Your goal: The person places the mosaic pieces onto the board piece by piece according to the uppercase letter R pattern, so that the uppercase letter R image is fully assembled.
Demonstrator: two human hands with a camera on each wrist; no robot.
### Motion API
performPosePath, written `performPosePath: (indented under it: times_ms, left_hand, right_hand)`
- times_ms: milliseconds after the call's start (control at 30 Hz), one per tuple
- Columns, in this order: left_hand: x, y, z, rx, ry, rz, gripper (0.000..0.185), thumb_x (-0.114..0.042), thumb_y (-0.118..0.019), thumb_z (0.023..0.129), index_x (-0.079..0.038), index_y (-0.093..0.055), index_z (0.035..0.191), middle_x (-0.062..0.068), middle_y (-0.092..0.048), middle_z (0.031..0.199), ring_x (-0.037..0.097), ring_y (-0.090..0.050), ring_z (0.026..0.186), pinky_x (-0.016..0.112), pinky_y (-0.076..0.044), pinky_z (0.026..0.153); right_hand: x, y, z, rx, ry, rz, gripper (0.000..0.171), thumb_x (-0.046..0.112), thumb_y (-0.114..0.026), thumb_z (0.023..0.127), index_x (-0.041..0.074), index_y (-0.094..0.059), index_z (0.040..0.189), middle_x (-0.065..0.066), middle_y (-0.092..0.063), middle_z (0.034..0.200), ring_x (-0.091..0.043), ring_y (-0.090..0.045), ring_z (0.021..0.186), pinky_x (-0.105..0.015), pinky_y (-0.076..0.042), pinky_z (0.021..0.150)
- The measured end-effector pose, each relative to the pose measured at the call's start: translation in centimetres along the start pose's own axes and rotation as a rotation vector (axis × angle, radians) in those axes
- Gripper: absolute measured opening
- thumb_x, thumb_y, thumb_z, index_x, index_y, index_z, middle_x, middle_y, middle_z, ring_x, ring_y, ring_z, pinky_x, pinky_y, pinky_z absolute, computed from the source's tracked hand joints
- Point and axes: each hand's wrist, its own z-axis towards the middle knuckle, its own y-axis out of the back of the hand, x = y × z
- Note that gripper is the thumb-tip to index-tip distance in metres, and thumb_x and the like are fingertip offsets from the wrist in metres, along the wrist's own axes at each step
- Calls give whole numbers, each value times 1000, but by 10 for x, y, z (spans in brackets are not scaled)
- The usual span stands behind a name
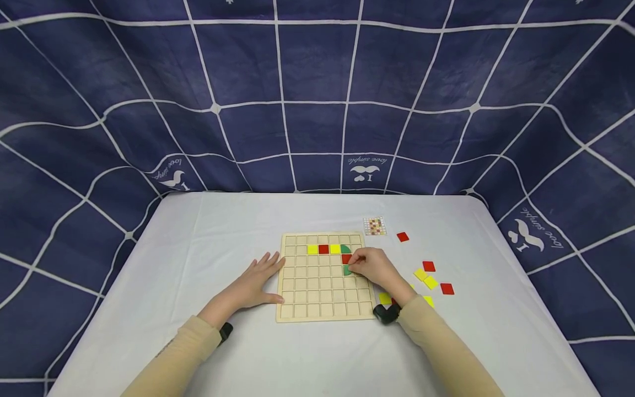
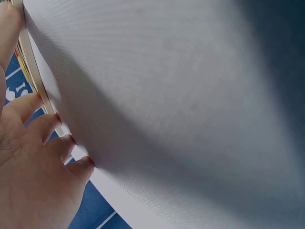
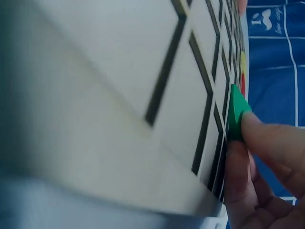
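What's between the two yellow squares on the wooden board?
A red tile sits between the two yellow tiles in the wooden board's second row, seen in the head view.

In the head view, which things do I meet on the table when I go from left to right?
Left hand → wooden grid board → right hand pinching a green tile → loose yellow tiles → red tile.

- White tablecloth [image 1: 208,264], covering the table.
- Dark blue backdrop cloth [image 1: 317,82], white grid lines, printed bird logos with script.
- Small pattern card [image 1: 374,226], just beyond the wooden board's far right corner.
- Lone red tile [image 1: 403,237], near that card.
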Motion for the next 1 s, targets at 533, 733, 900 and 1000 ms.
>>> performPosePath:
  times_ms: [533,733,900,1000]
  left_hand:
    - [0,1,0,7,-8,-1,104,-54,-77,75,-6,-30,155,17,-19,163,40,-11,152,59,-12,122]
    - [0,2,0,5,-11,-3,103,-52,-78,76,-6,-30,155,18,-20,163,40,-11,152,59,-12,122]
    - [1,2,-1,6,-16,-8,103,-52,-78,76,-6,-30,155,18,-20,163,40,-11,152,60,-12,122]
    - [1,2,-1,5,-20,-12,103,-52,-78,75,-6,-30,154,18,-20,163,41,-11,152,60,-12,122]
  right_hand:
    - [-1,14,-1,19,-2,3,8,18,-76,87,12,-72,91,-1,-65,83,-13,-57,72,-24,-48,68]
    - [-19,47,-5,-24,-45,12,14,20,-72,90,10,-72,100,-4,-66,85,-16,-59,74,-24,-50,68]
    - [-40,69,-12,-73,-79,-6,21,21,-70,91,7,-71,107,-8,-69,93,-18,-62,79,-26,-52,72]
    - [-55,81,-19,-86,-117,-2,25,22,-69,92,6,-70,111,-11,-69,100,-21,-62,85,-27,-52,75]
